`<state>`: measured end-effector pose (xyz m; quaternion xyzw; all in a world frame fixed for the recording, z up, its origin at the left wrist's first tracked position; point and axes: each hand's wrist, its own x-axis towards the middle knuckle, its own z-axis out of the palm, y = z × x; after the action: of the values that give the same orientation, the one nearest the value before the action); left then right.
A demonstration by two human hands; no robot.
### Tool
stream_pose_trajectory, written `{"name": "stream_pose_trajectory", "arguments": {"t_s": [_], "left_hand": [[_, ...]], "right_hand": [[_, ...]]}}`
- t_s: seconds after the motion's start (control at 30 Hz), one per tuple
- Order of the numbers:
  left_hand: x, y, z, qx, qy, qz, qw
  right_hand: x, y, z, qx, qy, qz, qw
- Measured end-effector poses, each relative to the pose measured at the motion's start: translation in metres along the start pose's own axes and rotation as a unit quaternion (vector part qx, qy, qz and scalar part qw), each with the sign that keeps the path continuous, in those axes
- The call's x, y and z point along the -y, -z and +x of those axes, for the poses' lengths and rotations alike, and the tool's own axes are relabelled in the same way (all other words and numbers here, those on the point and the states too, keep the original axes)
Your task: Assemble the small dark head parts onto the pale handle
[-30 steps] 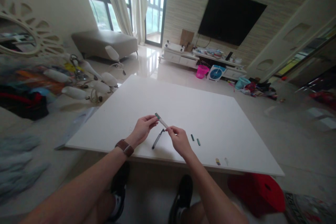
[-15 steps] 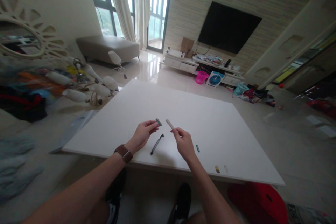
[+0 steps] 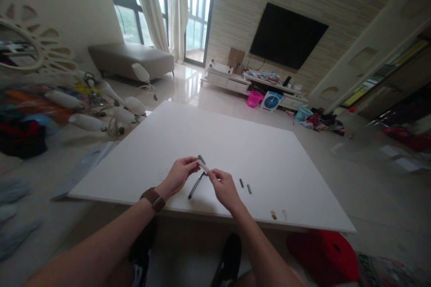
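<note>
Over the near part of a white table (image 3: 215, 139), my left hand (image 3: 179, 174) pinches a small green cap (image 3: 201, 159) between thumb and fingers. My right hand (image 3: 222, 188) pinches a short pale stick (image 3: 204, 167), whose far end meets the green cap. A dark pen-like tool (image 3: 194, 185) lies on the table just below and between both hands. A brown watch sits on my left wrist.
Two small green pieces (image 3: 245, 186) lie right of my right hand, and two tiny bits (image 3: 278, 214) rest near the front edge. A white lamp fixture (image 3: 111, 112) lies on the floor at left. A red stool (image 3: 323, 253) stands under the table's right corner.
Half a second ago the green cap and the pale stick were held apart; now my hands have come together and the two parts touch. The view has shifted slightly.
</note>
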<state>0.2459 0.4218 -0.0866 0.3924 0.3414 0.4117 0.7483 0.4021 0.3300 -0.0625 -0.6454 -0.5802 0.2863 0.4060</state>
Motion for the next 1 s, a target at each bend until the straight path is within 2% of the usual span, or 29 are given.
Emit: {"name": "stream_pose_trajectory", "arguments": {"t_s": [0.17, 0.33, 0.5, 0.63, 0.8, 0.93, 1.0], "left_hand": [[0.0045, 0.0004, -0.0007, 0.037, -0.012, 0.055, 0.998], [0.0066, 0.001, -0.0003, 0.044, -0.029, 0.086, 0.995], [0.0034, -0.0016, -0.0026, 0.051, -0.028, 0.107, 0.993], [0.0029, -0.0018, -0.0029, 0.049, -0.033, 0.105, 0.993], [0.0047, -0.0005, -0.0014, 0.048, -0.032, 0.106, 0.993], [0.0047, -0.0015, -0.0015, 0.054, -0.035, 0.115, 0.991], [0.0035, -0.0025, -0.002, 0.053, -0.036, 0.119, 0.991]], "right_hand": [[-0.0006, -0.0004, 0.0005, -0.055, -0.013, -0.003, 0.998], [-0.0006, -0.0038, 0.0, -0.024, -0.006, -0.002, 1.0], [-0.0006, -0.0025, 0.0008, -0.065, -0.019, 0.005, 0.998], [-0.0007, -0.0045, 0.0002, -0.028, -0.006, 0.012, 1.0], [-0.0005, -0.0028, 0.0013, -0.059, -0.016, 0.023, 0.998], [0.0002, -0.0045, 0.0006, -0.016, -0.01, 0.019, 1.0], [0.001, -0.0057, -0.0004, -0.019, -0.006, 0.023, 1.0]]}}
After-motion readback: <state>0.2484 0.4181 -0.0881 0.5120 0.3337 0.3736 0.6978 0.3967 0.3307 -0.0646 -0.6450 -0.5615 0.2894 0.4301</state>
